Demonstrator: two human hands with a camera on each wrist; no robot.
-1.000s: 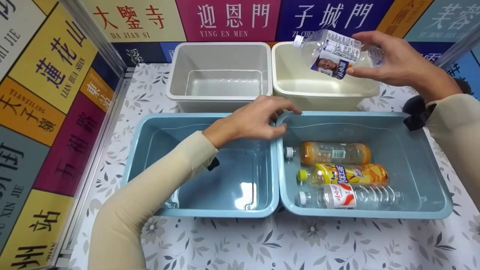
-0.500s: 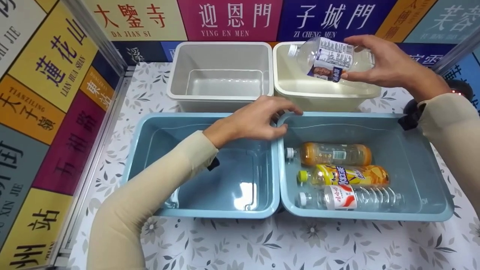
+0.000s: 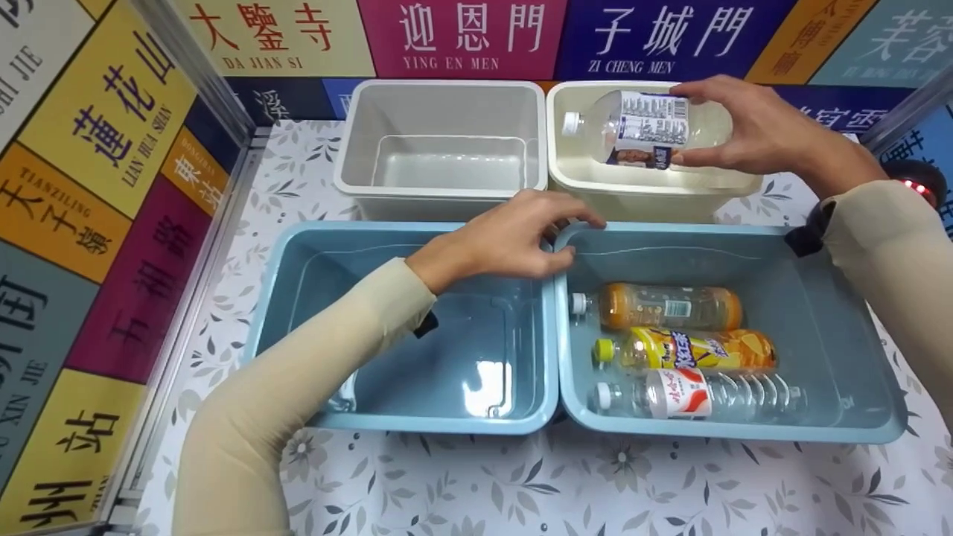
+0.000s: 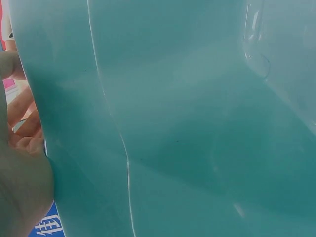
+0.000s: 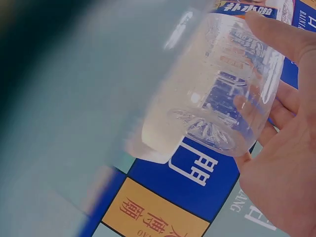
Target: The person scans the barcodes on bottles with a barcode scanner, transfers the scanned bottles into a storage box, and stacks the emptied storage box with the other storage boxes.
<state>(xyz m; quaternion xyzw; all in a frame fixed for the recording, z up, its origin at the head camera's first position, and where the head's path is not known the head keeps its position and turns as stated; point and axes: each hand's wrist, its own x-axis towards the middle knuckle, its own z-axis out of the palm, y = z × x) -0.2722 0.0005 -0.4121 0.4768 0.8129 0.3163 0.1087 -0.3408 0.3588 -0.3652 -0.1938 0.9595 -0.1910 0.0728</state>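
My right hand [image 3: 759, 126] grips a clear plastic bottle [image 3: 648, 128] lying sideways, its white cap to the left, over the cream bin [image 3: 633, 190] at the back. In the right wrist view the bottle's ridged base [image 5: 207, 128] shows, with thumb and fingers around its side. My left hand [image 3: 514, 234] rests at the adjoining rims of the two blue bins, thumb bent and fingers reaching over the right bin's back corner. The left wrist view shows that hand [image 4: 22, 158] beside a blue bin wall [image 4: 148, 123].
In the right blue bin [image 3: 841, 313] lie an orange-ended bottle [image 3: 670, 305], a yellow-labelled bottle [image 3: 700, 348] and a clear bottle with a red-and-white label [image 3: 685, 393]. The left blue bin [image 3: 417, 357] stands beside it. A grey bin [image 3: 439, 192] is behind, near printed wall panels [image 3: 461, 37].
The right hand has lowered the bottle and shifted it slightly left, bringing it from above the cream bin's back rim to over its opening. The left hand stays at the rims.
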